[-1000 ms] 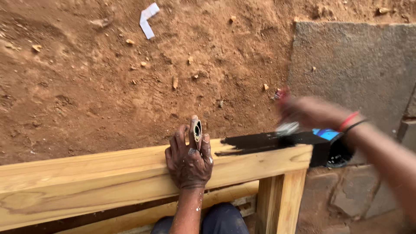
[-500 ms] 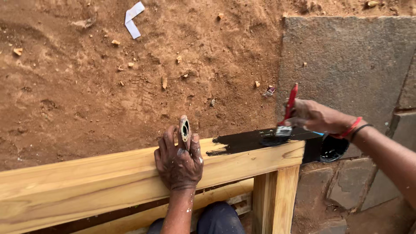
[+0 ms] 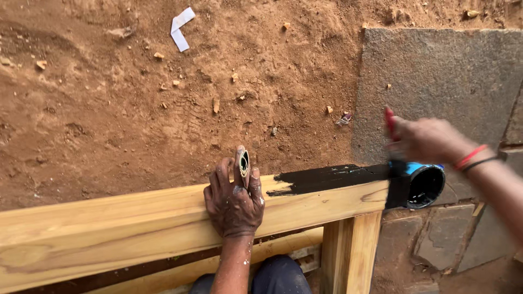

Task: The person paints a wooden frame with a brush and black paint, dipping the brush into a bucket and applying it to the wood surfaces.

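My left hand rests on top of a pale wooden rail and pinches a small rolled strip upright between its fingers. My right hand, blurred, grips a red-handled paintbrush over the rail's right end. A stretch of the rail's top is coated in wet black paint. A blue can of black paint stands just past the rail's end, under my right hand. Red and black bands circle my right wrist.
Beyond the rail lies reddish dirt with small stones and a scrap of white paper. A grey stone slab and paving stones sit at the right. A wooden leg and lower rail stand under the top rail.
My right hand has moved right along the rail with the brush, toward the paint can. The view has shifted slightly. My left hand stays put on the rail.
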